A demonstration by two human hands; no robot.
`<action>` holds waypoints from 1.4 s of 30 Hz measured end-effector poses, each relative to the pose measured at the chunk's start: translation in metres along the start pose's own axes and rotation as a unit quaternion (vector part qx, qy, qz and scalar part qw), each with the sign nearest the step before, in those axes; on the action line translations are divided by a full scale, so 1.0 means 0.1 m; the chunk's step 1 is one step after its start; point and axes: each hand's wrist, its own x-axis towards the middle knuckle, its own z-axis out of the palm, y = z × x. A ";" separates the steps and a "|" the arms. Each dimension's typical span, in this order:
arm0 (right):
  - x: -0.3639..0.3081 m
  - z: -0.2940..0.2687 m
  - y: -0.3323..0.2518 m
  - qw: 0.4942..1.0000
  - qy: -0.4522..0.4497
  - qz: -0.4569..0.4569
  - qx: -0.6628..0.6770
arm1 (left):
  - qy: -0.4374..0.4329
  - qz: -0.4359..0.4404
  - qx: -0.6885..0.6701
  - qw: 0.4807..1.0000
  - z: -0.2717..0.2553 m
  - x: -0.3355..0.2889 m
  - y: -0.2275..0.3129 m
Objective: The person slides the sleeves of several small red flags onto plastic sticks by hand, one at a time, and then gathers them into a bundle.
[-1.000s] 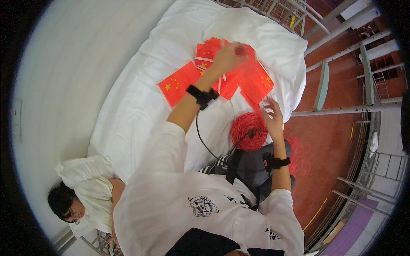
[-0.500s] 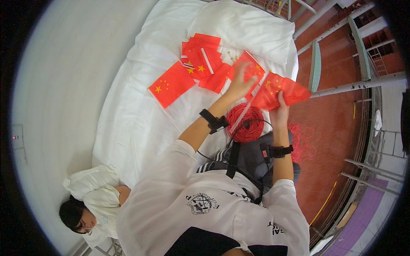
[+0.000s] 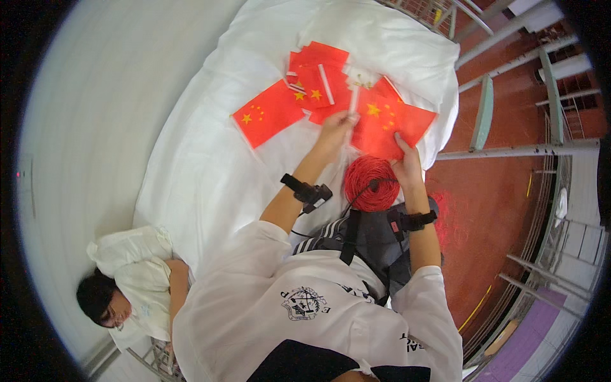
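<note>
A red flag with yellow stars (image 3: 393, 126) is stretched between my hands above the bed. My left hand (image 3: 336, 132) is closed on its white-sleeved left edge, slightly blurred. My right hand (image 3: 408, 164) grips its lower right side, thumb on the front and fingers hidden behind. Part of another red flag (image 3: 386, 88) shows behind it. To the left, several more red flags (image 3: 326, 56) lie overlapped in a pile, with a single flag (image 3: 270, 113) spread at its left end. A coil of red cord (image 3: 371, 196) rests just below the held flag, beside my right wrist.
White bedding (image 3: 203, 146) lies under the flags, with a white pillow (image 3: 407, 48) at the far end. On the right are a metal bed rail (image 3: 509, 151) and green ladder rungs (image 3: 485, 114) above a red floor. A person (image 3: 143, 290) lies at the lower left.
My left hand has moved left and down onto the flag's white edge. The flag, slanted and folded before, now faces up flatter and sits further left. My right hand keeps its hold.
</note>
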 end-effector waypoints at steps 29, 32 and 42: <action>1.33 0.17 0.57 0.739 -0.084 -0.157 -0.649 | 0.219 0.042 0.326 0.919 -0.57 0.28 -0.59; 1.35 -0.10 0.57 0.701 -0.105 -0.112 -0.696 | 0.237 0.028 0.352 0.905 -0.39 0.32 -0.70; 0.05 0.23 -0.34 0.962 0.035 -0.124 -0.240 | -0.025 0.002 0.096 0.995 0.02 0.09 -0.33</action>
